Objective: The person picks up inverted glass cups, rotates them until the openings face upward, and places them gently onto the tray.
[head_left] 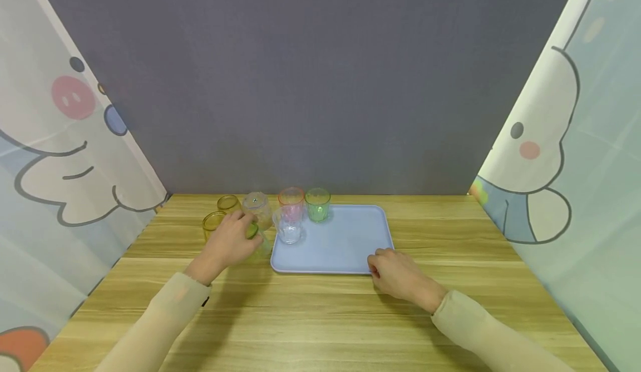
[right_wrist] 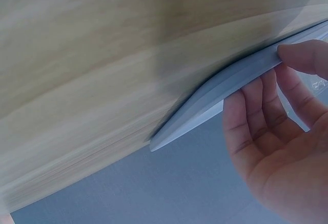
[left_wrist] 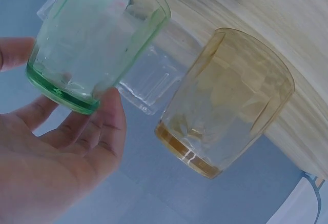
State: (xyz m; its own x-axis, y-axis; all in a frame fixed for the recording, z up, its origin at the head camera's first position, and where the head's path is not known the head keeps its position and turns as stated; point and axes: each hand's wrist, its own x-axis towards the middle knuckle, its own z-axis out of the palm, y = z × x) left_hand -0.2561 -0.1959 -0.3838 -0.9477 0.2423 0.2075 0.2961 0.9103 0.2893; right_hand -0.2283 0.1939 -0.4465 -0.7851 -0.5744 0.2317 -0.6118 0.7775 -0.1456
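While my left hand [head_left: 234, 241] grips a green glass [left_wrist: 95, 44] around its thick base, thumb on one side and fingers on the other, my right hand [head_left: 398, 274] pinches the rim of the tray [head_left: 345, 244] at its near right corner. From the feed I can't tell whether the held glass touches the desk [head_left: 300, 316]; it is upside down, just off the tray's left edge.

The tray lies around the middle of the desk, closer to the far edge. Along its left part I see three upright glasses: a pink glass [head_left: 291, 198] and a second green glass [head_left: 317, 212] toward the far side, and a clear glass [head_left: 290, 234] nearer me.

Toward the desk's far left corner, all bottoms up, stand a farther amber glass [head_left: 228, 203], a nearer amber glass [head_left: 212, 223] and an inverted clear glass [head_left: 256, 209]. Behind the desk's far edge rises a grey panel [head_left: 320, 83], with cartoon-printed curtains on both sides.
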